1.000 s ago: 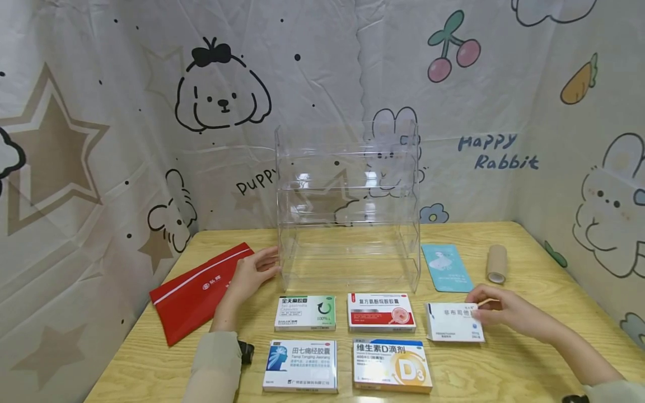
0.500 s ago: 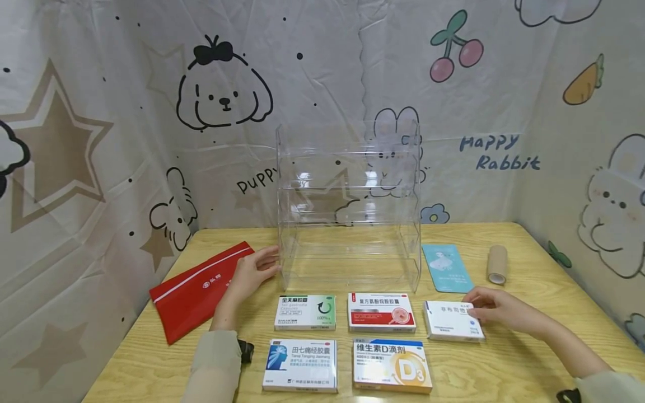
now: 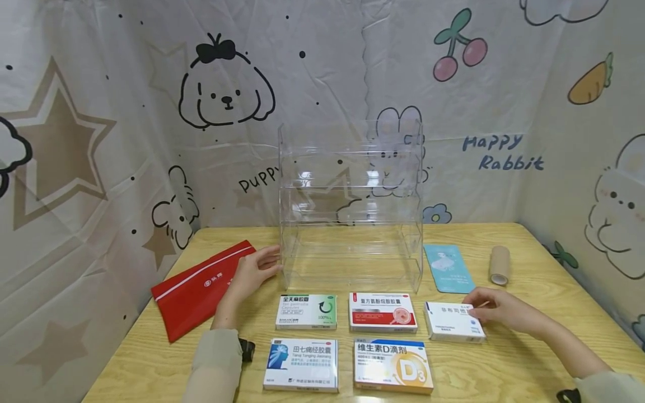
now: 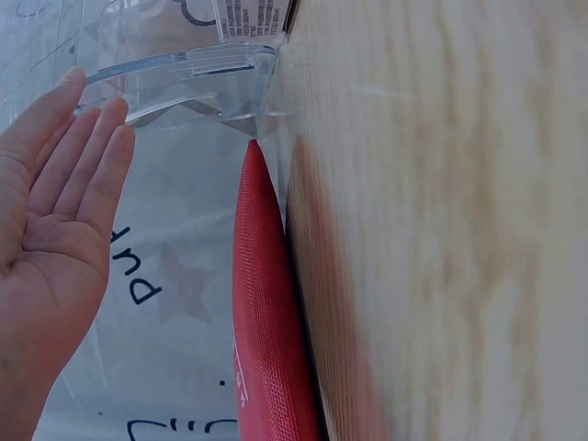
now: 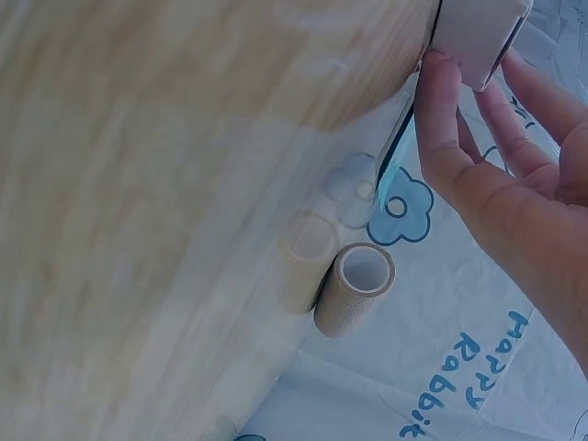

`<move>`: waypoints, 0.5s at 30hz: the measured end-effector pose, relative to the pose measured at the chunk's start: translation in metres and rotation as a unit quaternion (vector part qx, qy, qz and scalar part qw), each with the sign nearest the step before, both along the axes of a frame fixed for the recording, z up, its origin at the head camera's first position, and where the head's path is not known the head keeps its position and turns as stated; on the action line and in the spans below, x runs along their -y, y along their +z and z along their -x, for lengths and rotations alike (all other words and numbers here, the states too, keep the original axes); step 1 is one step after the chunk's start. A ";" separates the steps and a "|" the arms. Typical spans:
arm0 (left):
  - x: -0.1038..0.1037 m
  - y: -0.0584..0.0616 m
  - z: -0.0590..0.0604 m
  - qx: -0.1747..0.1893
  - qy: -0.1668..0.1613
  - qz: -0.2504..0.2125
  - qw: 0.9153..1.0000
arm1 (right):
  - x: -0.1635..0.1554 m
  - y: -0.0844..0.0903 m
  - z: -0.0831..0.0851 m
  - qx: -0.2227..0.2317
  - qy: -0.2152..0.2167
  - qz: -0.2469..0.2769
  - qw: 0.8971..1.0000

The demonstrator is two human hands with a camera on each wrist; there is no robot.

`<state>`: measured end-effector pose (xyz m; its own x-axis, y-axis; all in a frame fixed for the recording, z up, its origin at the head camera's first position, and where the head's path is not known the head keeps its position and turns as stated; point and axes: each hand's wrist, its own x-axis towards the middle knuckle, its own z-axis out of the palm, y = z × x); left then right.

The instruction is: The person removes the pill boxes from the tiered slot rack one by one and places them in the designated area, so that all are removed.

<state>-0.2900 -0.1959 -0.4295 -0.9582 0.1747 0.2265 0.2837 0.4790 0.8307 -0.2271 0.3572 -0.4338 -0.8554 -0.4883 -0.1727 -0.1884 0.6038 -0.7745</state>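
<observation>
Lying flat under the right hand (image 3: 496, 313), the white box (image 3: 453, 329) runs long axis left-right — fingers curled on its right end; left hand (image 3: 250, 275), flat, touches the rack (image 3: 350, 207), farther off.

Bright even light; soft shadows; wrist views blurred.

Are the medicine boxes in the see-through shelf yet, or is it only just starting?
Only just starting. Done: nothing yet; the clear shelf holds no boxes, and four boxes lie in rows in front of it. In hand: the right hand grips the white box at its edge, still on the table, while the left hand touches the shelf's side. Left: every box.
</observation>
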 end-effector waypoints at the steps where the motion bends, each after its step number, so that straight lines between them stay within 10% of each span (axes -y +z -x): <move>1: 0.000 0.000 0.000 -0.001 -0.001 0.003 1.000 | 0.000 0.001 0.000 0.000 -0.003 -0.001 1.000; 8: 0.001 0.004 -0.002 -0.011 0.003 0.008 1.000 | 0.007 0.013 -0.006 -0.088 -0.089 -0.024 0.992; 15: -0.006 0.030 -0.016 -0.110 0.113 -0.001 0.987 | 0.050 0.046 -0.004 -0.278 -0.198 -0.016 0.940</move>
